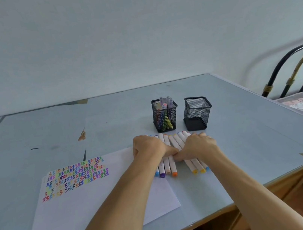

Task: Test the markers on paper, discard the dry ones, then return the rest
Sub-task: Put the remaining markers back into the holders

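Row of white markers [169,152] with coloured caps, lying side by side on the table, partly over the right edge of the paper [92,198]. Near caps blue, purple, peach, orange, then yellow, yellow, blue. Paper flat, white, upper left filled with rows of many-coloured zigzag test marks. Behind the row, two black mesh cups: left cup [165,115] upright, holding several markers; right cup [197,113] upright, nothing visible inside.

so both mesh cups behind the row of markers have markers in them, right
Not quite. The head view shows only the left mesh cup holding markers; the right mesh cup looks empty. Both do stand behind the row of markers.
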